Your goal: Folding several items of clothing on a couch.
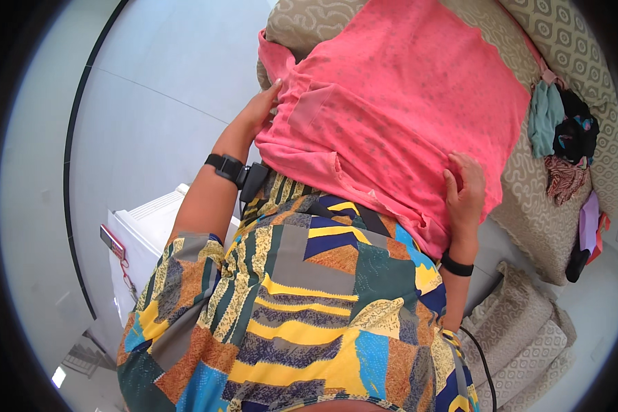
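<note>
A large pink garment (398, 103) with faint darker spots lies spread over the patterned sofa seat, its near edge bunched and folded close to my body. A narrow sleeve-like part sticks out at its upper left. My left hand (259, 108) rests against the garment's left edge, one finger stretched out along the cloth and the others mostly hidden. On the lower right of the fabric lies my right hand (467, 182), fingers slightly bent and apart, the thumb away from them. Neither hand visibly lifts the cloth.
Small clothes in pale green (546, 117) and black (577, 130) lie on the sofa (535, 226) at the right, with purple and red pieces (589, 221) nearby. A white cabinet-like piece (161, 213) stands at left, a red-edged phone-like object (112, 237) on it. Patterned cushions (522, 343) are lower right.
</note>
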`<state>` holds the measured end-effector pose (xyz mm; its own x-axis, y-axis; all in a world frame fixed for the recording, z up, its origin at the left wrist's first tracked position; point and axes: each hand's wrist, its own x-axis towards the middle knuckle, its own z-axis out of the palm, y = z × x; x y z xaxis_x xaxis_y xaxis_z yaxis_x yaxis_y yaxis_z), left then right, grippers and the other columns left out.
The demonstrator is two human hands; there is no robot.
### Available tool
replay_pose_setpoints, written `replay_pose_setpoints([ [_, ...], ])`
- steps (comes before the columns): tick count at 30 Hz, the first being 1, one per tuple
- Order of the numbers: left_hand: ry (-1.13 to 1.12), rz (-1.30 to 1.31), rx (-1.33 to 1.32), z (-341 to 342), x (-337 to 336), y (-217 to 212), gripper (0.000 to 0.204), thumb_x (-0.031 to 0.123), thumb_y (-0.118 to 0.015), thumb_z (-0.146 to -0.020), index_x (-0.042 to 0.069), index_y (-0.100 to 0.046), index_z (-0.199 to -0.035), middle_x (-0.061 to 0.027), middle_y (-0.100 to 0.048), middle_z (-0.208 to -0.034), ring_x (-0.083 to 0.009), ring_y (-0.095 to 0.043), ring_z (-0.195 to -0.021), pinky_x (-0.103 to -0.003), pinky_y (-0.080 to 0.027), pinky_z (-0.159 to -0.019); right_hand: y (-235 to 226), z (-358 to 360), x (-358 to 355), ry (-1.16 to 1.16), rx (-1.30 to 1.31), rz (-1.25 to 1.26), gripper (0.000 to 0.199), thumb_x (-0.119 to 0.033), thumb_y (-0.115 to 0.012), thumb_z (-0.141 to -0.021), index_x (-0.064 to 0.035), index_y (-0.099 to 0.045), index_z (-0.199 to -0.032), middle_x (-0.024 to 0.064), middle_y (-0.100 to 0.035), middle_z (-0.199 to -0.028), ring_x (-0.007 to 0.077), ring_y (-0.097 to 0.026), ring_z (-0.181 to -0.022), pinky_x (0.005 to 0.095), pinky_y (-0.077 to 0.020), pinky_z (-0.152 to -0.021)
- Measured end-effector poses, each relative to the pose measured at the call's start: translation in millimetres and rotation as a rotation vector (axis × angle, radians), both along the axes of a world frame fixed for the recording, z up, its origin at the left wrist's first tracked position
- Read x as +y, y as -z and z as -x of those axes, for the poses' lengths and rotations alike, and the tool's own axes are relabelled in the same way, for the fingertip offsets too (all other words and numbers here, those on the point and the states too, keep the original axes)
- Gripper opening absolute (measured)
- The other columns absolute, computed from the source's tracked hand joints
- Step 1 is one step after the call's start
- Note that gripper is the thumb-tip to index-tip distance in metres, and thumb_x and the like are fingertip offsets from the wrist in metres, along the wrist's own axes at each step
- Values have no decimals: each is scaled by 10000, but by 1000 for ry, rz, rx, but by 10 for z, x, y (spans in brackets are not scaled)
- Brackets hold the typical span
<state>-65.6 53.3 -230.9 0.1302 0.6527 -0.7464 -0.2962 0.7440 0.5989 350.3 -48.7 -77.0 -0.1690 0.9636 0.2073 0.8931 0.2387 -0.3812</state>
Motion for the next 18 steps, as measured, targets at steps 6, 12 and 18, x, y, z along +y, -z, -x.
replay_pose_setpoints([
  [6, -96, 205, -533, 300, 26, 734, 405, 342, -618, -925, 22, -555, -1164, -154, -662, -1057, -256, -654, -946, -449, -554, -812, 18, 73, 21, -26, -38, -24, 244, -104, -647, -833, -48, -633, -1069, 111, -649, -1102, 295, -582, -1084, 449, -388, -1025],
  [12, -422, 62, -598, 169, 22, -196, 301, 162, -666, -882, 6, -588, -1127, -155, -666, -1084, -265, -634, -1033, -443, -517, -933, 8, 57, -1, 13, -69, -38, 222, -102, -646, -828, -47, -638, -1043, 111, -655, -1047, 300, -594, -1037, 448, -394, -1015],
  [18, -686, -457, -348, 476, 128, -892, 332, 134, -672, -872, -15, -573, -1152, -152, -623, -1184, -271, -595, -1097, -423, -453, -1019, -14, 68, 13, 9, -56, -24, 213, -98, -646, -826, -46, -632, -1032, 113, -652, -1021, 305, -594, -1004, 444, -397, -1010],
])
